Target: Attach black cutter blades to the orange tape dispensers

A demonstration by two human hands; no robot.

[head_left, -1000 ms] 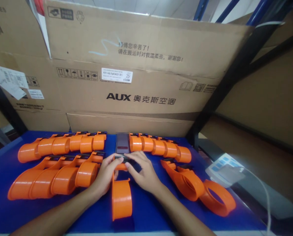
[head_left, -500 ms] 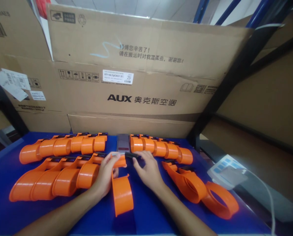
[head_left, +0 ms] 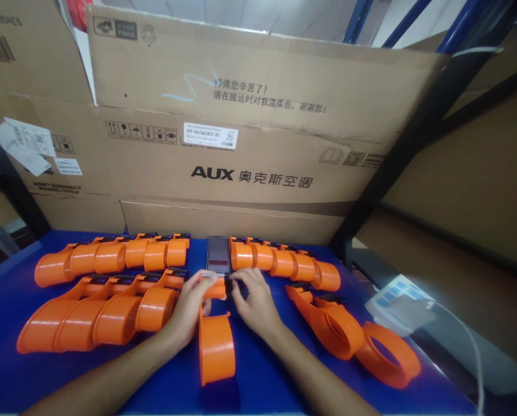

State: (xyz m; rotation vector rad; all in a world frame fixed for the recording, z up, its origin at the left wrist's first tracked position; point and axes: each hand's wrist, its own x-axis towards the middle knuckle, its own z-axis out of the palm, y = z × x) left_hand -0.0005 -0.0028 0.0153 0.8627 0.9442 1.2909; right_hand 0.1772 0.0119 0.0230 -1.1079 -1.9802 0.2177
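At the middle of the blue table [head_left: 262, 381], the orange holder [head_left: 217, 349], its long axis running frontward from the left hand [head_left: 192, 306], whose fingers pinch the far end; right hand [head_left: 258, 303] just beside that end, fingers bent (whether gripping anything, cannot be told)

On the table [head_left: 264, 381], at left, two rows of holders [head_left: 115, 318]; at right, one row [head_left: 283, 263], and before it, loose holders [head_left: 349, 335]. In the middle, one holder [head_left: 218, 349] in left hand [head_left: 192, 300], before a flat device [head_left: 218, 251]. Behind all, cardboard [head_left: 262, 153].
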